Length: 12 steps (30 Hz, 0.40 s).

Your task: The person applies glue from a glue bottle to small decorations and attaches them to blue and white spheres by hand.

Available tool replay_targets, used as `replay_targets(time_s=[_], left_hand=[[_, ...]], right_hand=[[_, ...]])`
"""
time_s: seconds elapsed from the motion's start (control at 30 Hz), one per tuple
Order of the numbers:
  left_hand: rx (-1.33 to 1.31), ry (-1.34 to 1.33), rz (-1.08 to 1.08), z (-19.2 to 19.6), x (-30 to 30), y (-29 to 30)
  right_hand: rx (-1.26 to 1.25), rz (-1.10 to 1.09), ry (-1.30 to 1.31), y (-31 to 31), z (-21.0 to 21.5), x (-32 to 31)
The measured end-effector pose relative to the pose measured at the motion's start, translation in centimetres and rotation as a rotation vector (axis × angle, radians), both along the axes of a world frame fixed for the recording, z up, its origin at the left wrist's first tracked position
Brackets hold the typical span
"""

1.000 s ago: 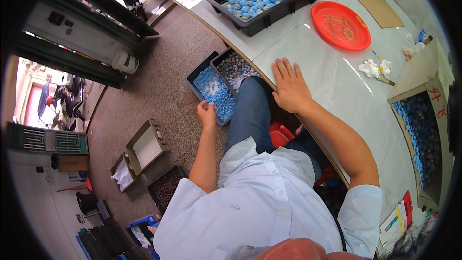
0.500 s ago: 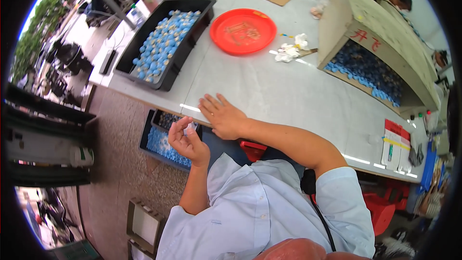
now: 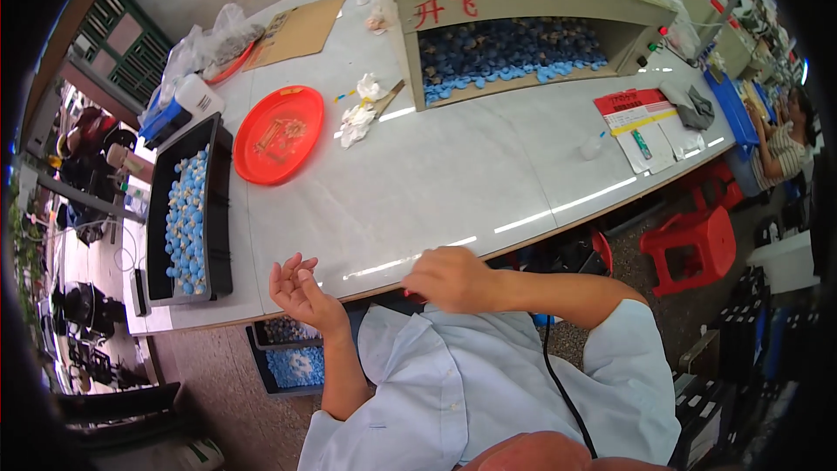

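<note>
At the near edge of the white table (image 3: 401, 201), my left hand (image 3: 307, 296) is raised with its palm turned up. Its fingers are loosely bent and apart, and nothing shows in them. To the right, my right hand (image 3: 453, 279) hovers back-up by the same edge. Its fingers point down and blur, so I cannot tell whether they hold anything. A black tray (image 3: 222, 235) of small blue round pieces (image 3: 186, 235) stands left of my hands. Beyond them lies a red round plate (image 3: 277, 144) with small bits on it.
A box-like grey housing (image 3: 523, 13), open at the front, holds many blue pieces (image 3: 514, 52). Crumpled white tissue (image 3: 357, 122) and cardboard (image 3: 296, 30) lie on the table. Papers (image 3: 641, 126) are at its right. Below are trays of blue bits (image 3: 296, 368) and a red stool (image 3: 693, 249).
The view has swung to the right. My right hand has come off the tabletop and drawn back to the near edge, its fingers curling. My left hand stays raised, fingers apart.
</note>
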<state>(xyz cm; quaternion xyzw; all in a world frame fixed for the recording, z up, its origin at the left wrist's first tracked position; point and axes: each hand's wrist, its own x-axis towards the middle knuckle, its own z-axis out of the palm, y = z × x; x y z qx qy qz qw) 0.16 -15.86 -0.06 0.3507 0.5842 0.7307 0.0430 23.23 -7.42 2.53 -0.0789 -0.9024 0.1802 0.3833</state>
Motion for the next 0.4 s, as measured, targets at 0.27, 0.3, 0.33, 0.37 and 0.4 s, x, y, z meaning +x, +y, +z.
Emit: replay_targets(time_s=[0.27, 0.3, 0.33, 0.37, 0.4], left_hand=[[-0.262, 0.089, -0.359, -1.1, 2.4, 4.2], [-0.336, 0.144, -0.350, -1.7, 2.1, 4.4], [-0.330, 0.158, -0.359, -2.1, 1.8, 4.3], [-0.429, 0.363, -0.277, -2.5, 1.4, 4.0], [-0.524, 0.568, -0.195, -2.9, 1.0, 3.5]], right_hand=[[-0.391, -0.809, 0.186, 6.3, -0.8, 13.5], [-0.266, -0.847, 0.174, 8.0, -0.6, 13.1], [-0.141, -0.882, 0.161, 10.1, -0.4, 12.3], [-0.122, -0.927, 0.051, 12.7, -0.1, 11.7], [-0.106, -0.977, -0.062, 15.6, 0.2, 11.5]])
